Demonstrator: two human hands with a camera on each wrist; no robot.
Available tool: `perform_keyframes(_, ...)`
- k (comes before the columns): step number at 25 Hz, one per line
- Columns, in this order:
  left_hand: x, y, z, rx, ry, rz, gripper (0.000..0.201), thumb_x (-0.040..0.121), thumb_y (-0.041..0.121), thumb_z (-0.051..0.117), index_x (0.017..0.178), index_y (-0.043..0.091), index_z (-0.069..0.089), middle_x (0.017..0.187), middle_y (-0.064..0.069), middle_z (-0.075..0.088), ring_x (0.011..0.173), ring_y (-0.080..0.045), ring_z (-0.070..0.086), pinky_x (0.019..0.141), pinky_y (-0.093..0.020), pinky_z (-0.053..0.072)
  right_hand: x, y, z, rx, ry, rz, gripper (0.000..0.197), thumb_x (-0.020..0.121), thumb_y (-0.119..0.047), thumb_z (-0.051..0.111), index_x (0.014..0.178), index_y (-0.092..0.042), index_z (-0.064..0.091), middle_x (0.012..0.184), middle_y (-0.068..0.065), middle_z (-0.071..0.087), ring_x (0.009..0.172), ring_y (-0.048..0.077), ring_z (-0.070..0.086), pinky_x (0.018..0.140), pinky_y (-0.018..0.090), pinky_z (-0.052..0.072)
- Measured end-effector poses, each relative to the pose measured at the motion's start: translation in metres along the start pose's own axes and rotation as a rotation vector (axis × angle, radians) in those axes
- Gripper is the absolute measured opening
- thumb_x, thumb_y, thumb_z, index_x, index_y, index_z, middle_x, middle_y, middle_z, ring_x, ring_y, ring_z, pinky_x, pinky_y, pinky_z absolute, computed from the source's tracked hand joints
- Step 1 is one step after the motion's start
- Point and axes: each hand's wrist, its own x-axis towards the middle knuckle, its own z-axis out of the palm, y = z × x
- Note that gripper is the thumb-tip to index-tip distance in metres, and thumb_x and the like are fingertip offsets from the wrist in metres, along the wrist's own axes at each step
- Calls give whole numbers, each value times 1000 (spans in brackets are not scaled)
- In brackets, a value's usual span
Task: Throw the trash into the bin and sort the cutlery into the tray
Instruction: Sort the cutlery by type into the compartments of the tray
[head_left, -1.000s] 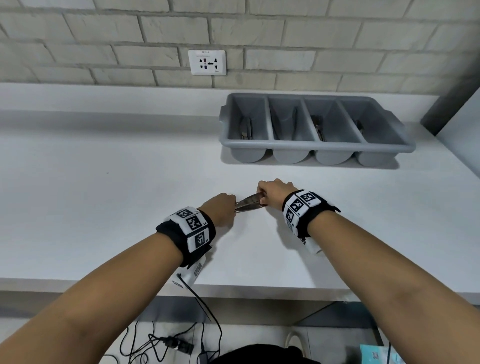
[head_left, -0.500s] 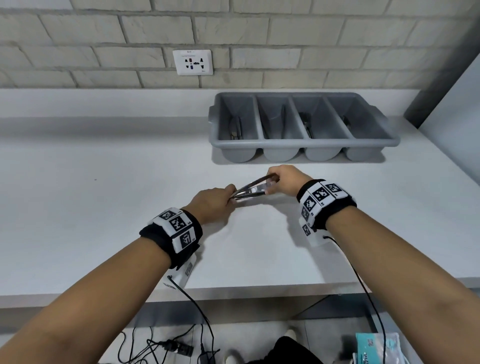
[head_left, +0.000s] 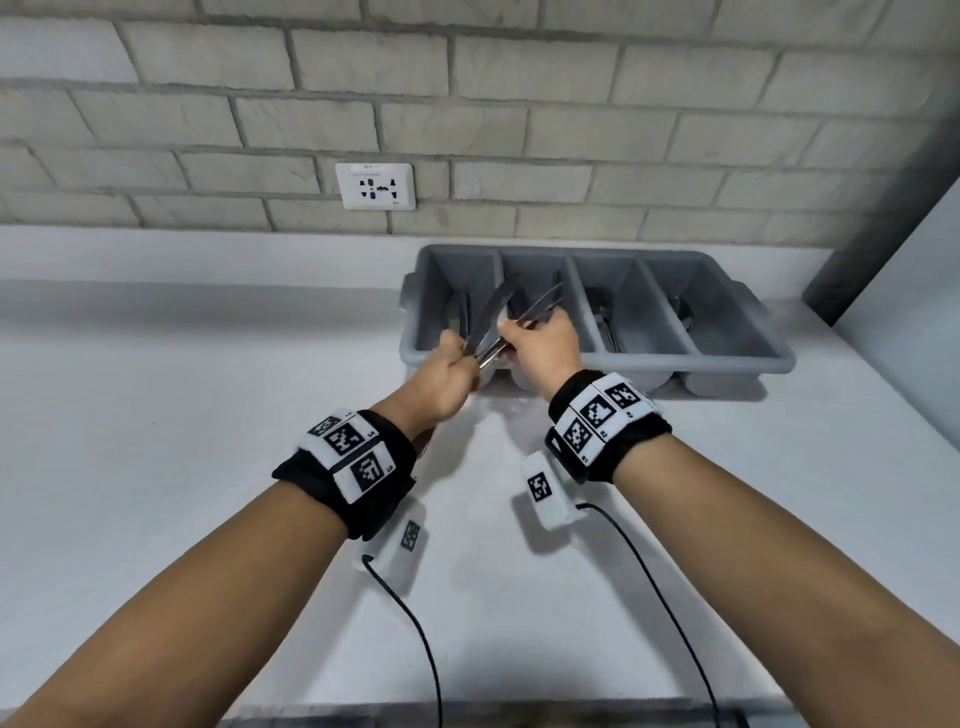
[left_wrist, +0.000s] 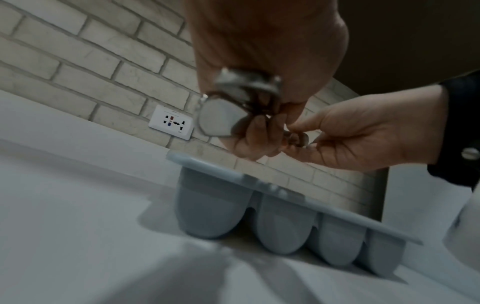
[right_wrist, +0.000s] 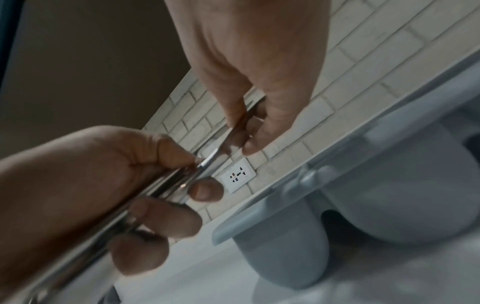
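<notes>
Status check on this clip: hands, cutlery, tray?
Left hand grips cutlery bundle. Right hand pinches one piece. Bundle held above grey tray. Nothing in the way.

Cutlery shiny metal; tray matt grey plastic; wall rough brick.

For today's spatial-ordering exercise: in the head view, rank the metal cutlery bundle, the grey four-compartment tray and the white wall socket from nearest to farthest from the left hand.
1. Metal cutlery bundle: gripped in the left hand.
2. Grey four-compartment plastic tray: just behind, extending right.
3. White wall socket: on the brick wall, beyond the tray.
</notes>
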Motion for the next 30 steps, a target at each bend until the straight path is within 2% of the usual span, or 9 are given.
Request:
perform_keyframes(2,22,9,-5,-67,-52,-58,7,97,7,38,97,7,31,74,-2,42,56,-11,42,35,-14,38,15,-16,6,-123,-97,-25,16,82,-14,68,77,-8,54,76,10,63,64,23,63,67,35,58)
perform_keyframes(5,61,14,-14,-231,-73,-127,16,99,17,43,88,6,44,63,-4,45,41,-7,45,36,-17,39,46,-30,21,-336,-182,-49,25,88,-18,59,65,-8,55,68,10,61,58,20,58,68,34,52)
perform_keyframes(9,106,11,-21,-372,-11,-304,31,88,7,40,61,7,55,55,-6,48,31,-8,41,37,-15,36,86,-37,38,-420,-356,35,34,93,-10,44,60,-11,49,53,-1,53,41,5,53,48,13,42)
perform_keyframes(12,128,7,-24,-460,32,-356,30,86,-5,36,65,2,57,53,-8,54,31,-9,45,35,-14,40,105,-38,46,-424,-493,61,36,93,-3,40,62,-22,40,67,-5,43,57,3,45,59,16,41)
perform_keyframes(18,153,-13,-19,-420,70,-330,35,98,12,34,67,8,51,56,-8,43,26,-6,37,35,-12,24,121,-30,69,-408,-557,104,24,85,11,43,70,-5,52,64,8,51,51,17,50,53,27,44)
perform_keyframes(20,154,-19,-17,-326,140,-375,40,98,15,37,60,9,50,48,-6,42,21,-7,35,33,-6,22,123,-25,68,-551,-623,58,21,84,7,48,73,-7,58,70,6,55,57,13,50,57,20,48)
perform_keyframes(23,158,-22,-17,-193,158,-431,42,93,4,38,52,4,48,35,-6,44,15,-9,35,29,-5,24,117,-24,69,-719,-626,26,28,91,-4,47,114,4,60,110,17,63,85,22,59,52,2,44)
perform_keyframes(26,160,-22,-14,-115,114,-460,36,91,-3,37,56,3,47,44,-10,47,17,-10,40,29,-12,32,108,-30,74,-1016,-611,-56,35,96,-7,41,127,4,54,135,18,55,121,30,55,89,22,46)
perform_keyframes(30,158,-21,-17,-64,53,-462,37,95,4,39,60,15,40,63,0,41,44,-8,47,41,-13,38,98,-25,75,-1145,-622,-105,37,96,-10,43,131,1,50,137,18,52,126,31,51,98,35,42)
